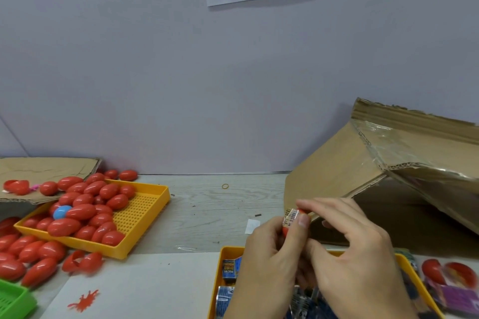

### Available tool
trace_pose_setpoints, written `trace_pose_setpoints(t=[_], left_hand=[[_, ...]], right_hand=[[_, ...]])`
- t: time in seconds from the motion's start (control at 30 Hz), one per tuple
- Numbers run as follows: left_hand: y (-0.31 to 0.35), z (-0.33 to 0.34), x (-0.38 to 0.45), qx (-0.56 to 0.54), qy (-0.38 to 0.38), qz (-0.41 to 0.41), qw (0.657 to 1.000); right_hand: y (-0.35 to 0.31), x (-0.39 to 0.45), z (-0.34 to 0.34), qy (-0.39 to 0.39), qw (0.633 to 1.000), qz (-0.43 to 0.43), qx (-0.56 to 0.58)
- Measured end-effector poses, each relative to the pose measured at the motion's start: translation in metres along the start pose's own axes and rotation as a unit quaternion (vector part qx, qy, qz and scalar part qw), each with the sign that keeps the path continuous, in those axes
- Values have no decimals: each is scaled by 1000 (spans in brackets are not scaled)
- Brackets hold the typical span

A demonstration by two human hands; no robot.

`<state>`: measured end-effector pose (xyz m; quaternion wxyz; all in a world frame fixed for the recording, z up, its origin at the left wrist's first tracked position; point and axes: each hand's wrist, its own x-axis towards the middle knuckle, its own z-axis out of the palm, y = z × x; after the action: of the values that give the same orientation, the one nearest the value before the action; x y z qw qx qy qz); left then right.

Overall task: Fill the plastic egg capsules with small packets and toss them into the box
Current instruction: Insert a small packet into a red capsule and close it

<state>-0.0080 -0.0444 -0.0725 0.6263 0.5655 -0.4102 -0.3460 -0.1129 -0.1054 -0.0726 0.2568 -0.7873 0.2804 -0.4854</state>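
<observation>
My left hand (pixel 269 259) grips a red egg capsule half (pixel 286 230), only a sliver of it showing between the fingers. My right hand (pixel 347 248) pinches a small crinkled packet (pixel 292 216) at the capsule's mouth. Both hands hover over a yellow tray (pixel 228 251) holding several blue packets (pixel 229 269). A large cardboard box (pixel 334 166) with an open flap stands just behind the hands on the right. A second yellow tray (pixel 145 212) at the left is heaped with red egg capsules (pixel 80 211) and one blue one (pixel 61 212).
More red capsules (pixel 31 256) lie loose on the table at the far left, beside a green basket (pixel 13 298). Two red halves (pixel 445 270) and a purple pack (pixel 458 298) lie at the right edge. A rubber band (pixel 225 186) lies mid-table near the wall.
</observation>
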Motion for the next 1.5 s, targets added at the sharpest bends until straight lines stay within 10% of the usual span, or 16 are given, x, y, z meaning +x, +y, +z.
trace_pose_setpoints(t=[1.27,1.5], left_hand=[[4,-1,1,-52,84,-13,995],[0,-2,4,-225,89,-104,965]], right_hand=[[-4,-1,2,-62,998,19,10],[-3,0,3,-75,992,69,69]])
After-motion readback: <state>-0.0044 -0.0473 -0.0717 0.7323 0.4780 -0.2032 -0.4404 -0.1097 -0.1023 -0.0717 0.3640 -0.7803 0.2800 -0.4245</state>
